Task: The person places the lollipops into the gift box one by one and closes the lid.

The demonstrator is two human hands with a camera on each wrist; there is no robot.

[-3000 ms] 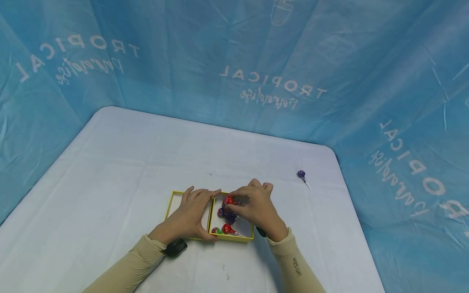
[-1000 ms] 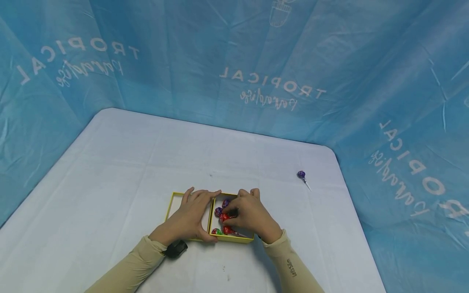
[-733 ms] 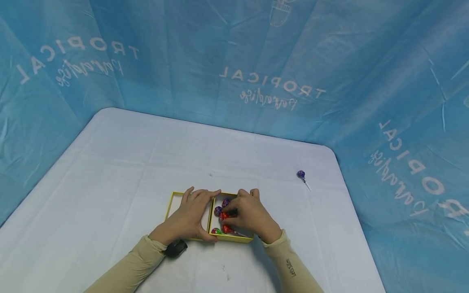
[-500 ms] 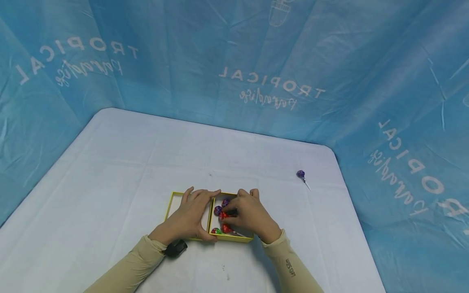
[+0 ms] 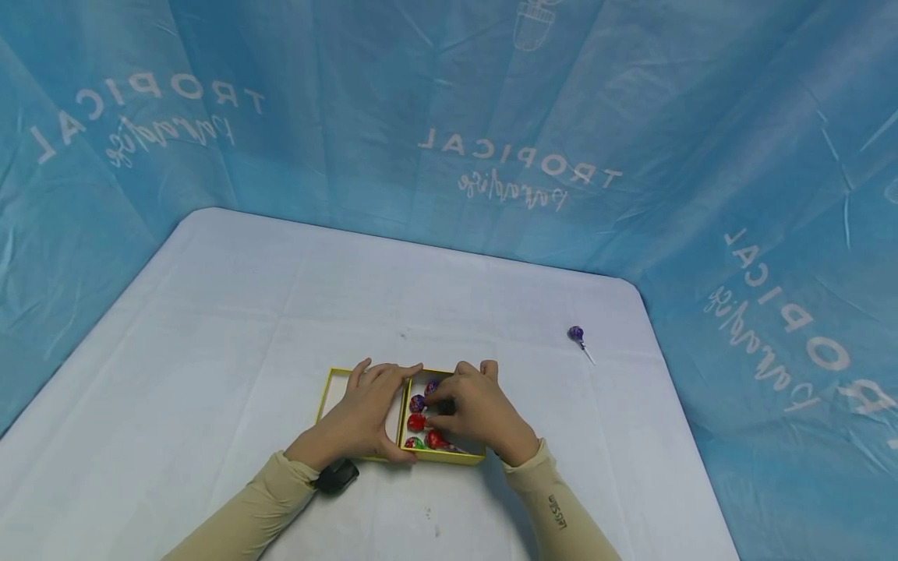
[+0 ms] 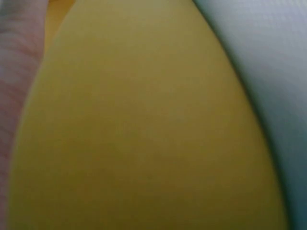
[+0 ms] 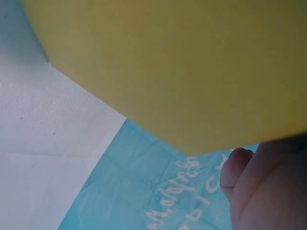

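Observation:
My left hand (image 5: 365, 413) spans the yellow-edged box halves, thumb at the near wall and a fingertip at the far rim, holding them. In the left wrist view, the yellow box wall (image 6: 148, 115) fills most of the picture. My right hand (image 5: 480, 409) reaches into the right box half (image 5: 449, 458), thumb and forefinger apart. Right at the thumb tip lies a red lollipop (image 5: 416, 421), against the left wall. Two purple lollipops, one nearer (image 5: 417, 403) and one farther (image 5: 431, 387), lie above it. Lower down are another red lollipop (image 5: 435, 439) and a red-green one (image 5: 414, 442).
A single purple lollipop (image 5: 576, 334) lies on the white tablecloth (image 5: 281, 296) at the right, its stick pointing toward the near side. Blue printed curtains (image 5: 351, 156) enclose the table's back and sides. A black wrist device (image 5: 337, 476) sits by my left cuff.
The right hand has come lower and nearer within the box, carrying a red lollipop. In the last half second that lollipop has shifted left, out from between the fingertips. The left hand stays put.

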